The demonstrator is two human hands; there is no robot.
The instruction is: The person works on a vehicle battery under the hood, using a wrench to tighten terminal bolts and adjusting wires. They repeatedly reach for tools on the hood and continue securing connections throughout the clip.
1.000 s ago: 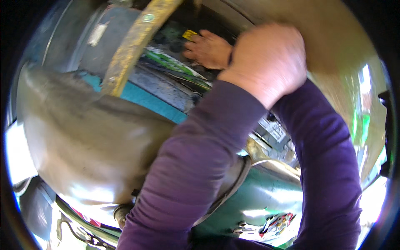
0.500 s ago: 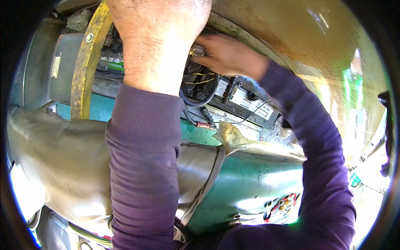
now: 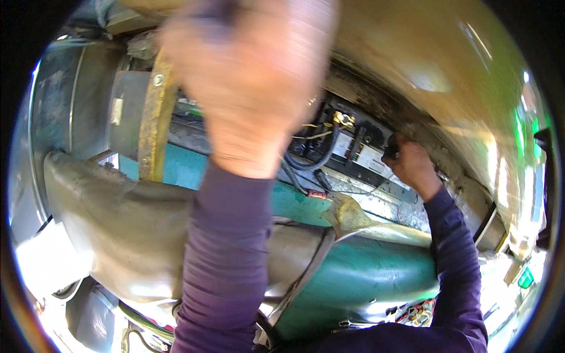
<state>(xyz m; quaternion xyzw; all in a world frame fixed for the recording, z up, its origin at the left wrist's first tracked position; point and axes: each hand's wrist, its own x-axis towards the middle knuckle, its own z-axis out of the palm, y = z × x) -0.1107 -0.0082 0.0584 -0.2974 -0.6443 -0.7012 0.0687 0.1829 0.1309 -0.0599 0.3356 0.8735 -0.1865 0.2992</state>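
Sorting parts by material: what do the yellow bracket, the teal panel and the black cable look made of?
Yellow bracket: likely painted metal; worn, dirty paint, with a bolt head showing through.
Teal panel: probably painted sheet metal; smooth curve with a glossy highlight.
Black cable: looks like rubber or plastic insulation; it bends in a loose loop, matte.

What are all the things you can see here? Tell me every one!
Black box with labels and wires: one, black, upper middle, under the tan panel.
Black cable: one, black, curving below the box.
Tan panel: one, brownish, top right.
Yellow strip: one, yellow, upright at left.
Teal body: one, teal, lower middle.
Grey cover: one, grey, lower left.
Left hand: one, blurred, raised close to the camera, purple sleeve.
Right hand: one, at the box's right end, purple sleeve.
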